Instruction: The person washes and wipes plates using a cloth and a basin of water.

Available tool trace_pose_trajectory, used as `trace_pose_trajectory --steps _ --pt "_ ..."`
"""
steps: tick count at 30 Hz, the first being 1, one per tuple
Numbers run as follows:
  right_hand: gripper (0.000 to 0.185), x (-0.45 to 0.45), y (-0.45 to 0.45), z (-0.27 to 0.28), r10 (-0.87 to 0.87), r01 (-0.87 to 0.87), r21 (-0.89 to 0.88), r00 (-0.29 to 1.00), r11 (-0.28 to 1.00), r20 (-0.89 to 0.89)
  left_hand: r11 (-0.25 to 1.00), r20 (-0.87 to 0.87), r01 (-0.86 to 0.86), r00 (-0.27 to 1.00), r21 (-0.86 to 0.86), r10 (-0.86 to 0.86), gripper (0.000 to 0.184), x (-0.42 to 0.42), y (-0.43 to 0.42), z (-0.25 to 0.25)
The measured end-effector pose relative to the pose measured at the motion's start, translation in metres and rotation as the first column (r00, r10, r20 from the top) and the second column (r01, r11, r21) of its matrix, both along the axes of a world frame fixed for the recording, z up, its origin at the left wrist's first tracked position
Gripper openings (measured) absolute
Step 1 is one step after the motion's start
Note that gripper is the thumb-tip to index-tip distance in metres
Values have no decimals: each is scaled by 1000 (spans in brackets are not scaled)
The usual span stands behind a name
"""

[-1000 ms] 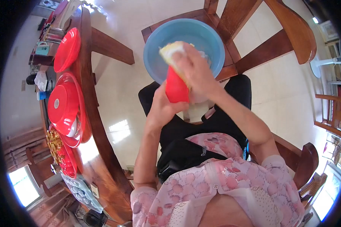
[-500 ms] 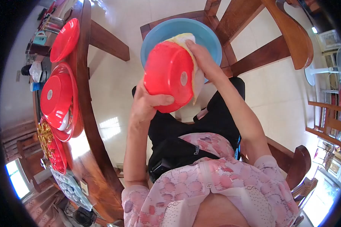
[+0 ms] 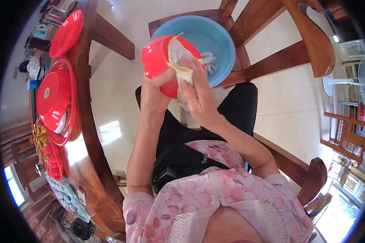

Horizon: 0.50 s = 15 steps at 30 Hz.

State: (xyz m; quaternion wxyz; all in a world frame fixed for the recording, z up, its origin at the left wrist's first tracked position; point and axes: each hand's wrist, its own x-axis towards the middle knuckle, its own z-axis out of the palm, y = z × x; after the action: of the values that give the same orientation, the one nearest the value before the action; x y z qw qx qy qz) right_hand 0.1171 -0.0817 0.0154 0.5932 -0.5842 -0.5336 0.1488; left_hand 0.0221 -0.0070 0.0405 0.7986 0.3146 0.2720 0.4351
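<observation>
Over my lap I hold a red bowl (image 3: 153, 56) tilted on its side. My left hand (image 3: 156, 91) grips it by its near left part, thumb laid across it. My right hand (image 3: 198, 95) is closed on a white cloth (image 3: 178, 52) with a yellow edge, pressed against the bowl; part of the cloth hangs below my fingers. Just beyond the bowl stands a light blue basin (image 3: 228, 44) with water and a crumpled greyish-white cloth (image 3: 210, 64) in it. The bowl and my right hand hide part of the basin.
The basin rests on a wooden chair (image 3: 240, 65). Along the left runs a wooden table (image 3: 95, 162) bearing a red plate (image 3: 67, 34), an upturned red bowl (image 3: 54, 97) on a larger red dish (image 3: 71, 121), and a clear tray (image 3: 67, 198). A wooden armrest (image 3: 312, 44) curves at upper right.
The bowl has turned, so its base no longer faces me. My right hand has come nearer with the cloth, from the bowl's far side to its near right. The greyish-white cloth in the basin now shows.
</observation>
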Motion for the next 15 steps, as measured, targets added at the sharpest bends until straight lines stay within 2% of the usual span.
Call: trace_pose_trajectory --steps 2,3,4,5,6,7,8,9,10,11,12,14,15 --pt "41 5 1 4 -11 11 19 1000 1000 -2 999 -56 -21 998 48 24 52 1 -2 5" --pt "43 18 3 4 65 -127 -228 963 965 -262 985 -212 44 977 165 -8 45 0 -5 12" --pt "45 29 5 4 68 -315 -414 857 854 -511 952 -422 137 907 275 -8 45 -2 -8 8" --pt "45 35 7 5 77 -321 -411 857 853 -509 899 -476 236 879 370 -35 48 -1 -10 4" --pt "44 40 9 6 43 -297 -238 701 925 -712 828 -533 336 844 448 -54 51 0 -13 2" --pt "43 43 10 7 46 -221 -75 496 972 -867 784 -620 413 783 463 -46 62 2 -14 1" --pt "43 45 12 9 50 -225 -75 502 971 -864 786 -616 406 787 466 -41 62 5 -14 -2" --pt "44 48 13 15 43 -169 -82 624 982 -780 559 -706 517 684 648 185 63 8 -14 -7" --pt "46 50 13 18 23 -108 -82 732 991 -681 282 -692 642 582 713 426 65 11 -15 -12" --pt "46 53 12 17 -39 -74 -164 801 984 -598 224 -744 759 455 611 489 66 11 -20 -16" --pt "46 56 10 14 -46 -68 -167 804 984 -594 223 -744 757 462 614 484 66 14 -24 -18" --pt "50 64 9 1 -78 -125 -230 702 965 -708 111 -729 827 413 551 546 66 18 -29 -20" --pt "49 65 11 -3 -65 -119 -195 676 974 -734 151 -747 794 464 589 475 57 18 -30 -14"
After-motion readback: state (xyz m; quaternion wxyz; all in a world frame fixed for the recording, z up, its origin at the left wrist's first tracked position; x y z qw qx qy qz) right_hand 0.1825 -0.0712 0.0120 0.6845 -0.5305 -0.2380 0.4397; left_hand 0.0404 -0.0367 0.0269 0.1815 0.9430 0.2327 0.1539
